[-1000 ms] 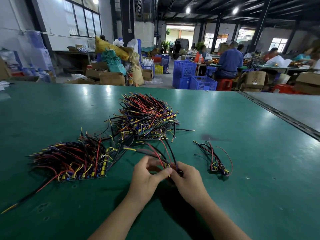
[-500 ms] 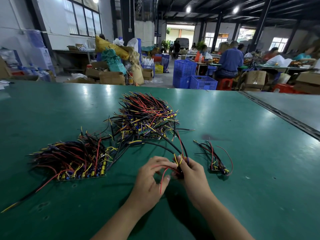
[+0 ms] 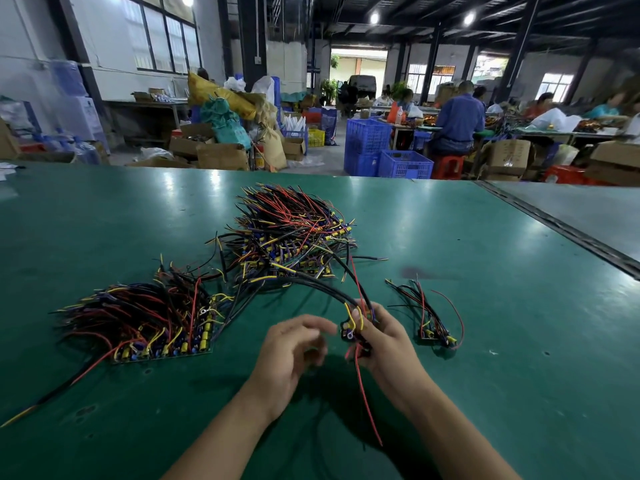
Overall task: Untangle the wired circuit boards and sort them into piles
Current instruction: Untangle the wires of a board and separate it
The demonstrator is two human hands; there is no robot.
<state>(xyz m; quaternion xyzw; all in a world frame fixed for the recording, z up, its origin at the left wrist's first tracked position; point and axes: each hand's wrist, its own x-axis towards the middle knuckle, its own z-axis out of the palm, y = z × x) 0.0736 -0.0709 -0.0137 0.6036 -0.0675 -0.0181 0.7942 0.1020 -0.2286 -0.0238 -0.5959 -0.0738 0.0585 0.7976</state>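
Right hand (image 3: pixel 384 341) grips a small wired board (image 3: pixel 349 332), fingers curled round it, held just above the table (image 3: pixel 519 358) near the middle of the near edge. Thick black leads (image 3: pixel 322 289) arc from the board up and left into the far pile (image 3: pixel 291 233). One red wire (image 3: pixel 363 393) hangs from the board down toward the near edge, past the right wrist. Left hand (image 3: pixel 294 355) is just beside the board, not touching it, fingers loosely curled and blurred, with nothing seen in them.

Far pile sits mid-table, well back from the far edge. Left pile (image 3: pixel 149 323) is stacked with boards lined up along its near side; it lies left of the hands, and stray wires cross between it and the far pile. One long black wire with a yellow tip (image 3: pixel 52 398) trails from it toward the near-left corner. Small pile (image 3: pixel 433 320) of a few boards is just right of the right hand, apart from it.

Green top shows wide between the small pile and the seam (image 3: pixel 554 226) along the right edge, also along the whole far edge and the left side. A second table (image 3: pixel 588 209) butts against the seam. Beyond the far edge: blue crates (image 3: pixel 381 150), cardboard boxes (image 3: pixel 221 155), and a seated person in a blue shirt (image 3: pixel 457 123).
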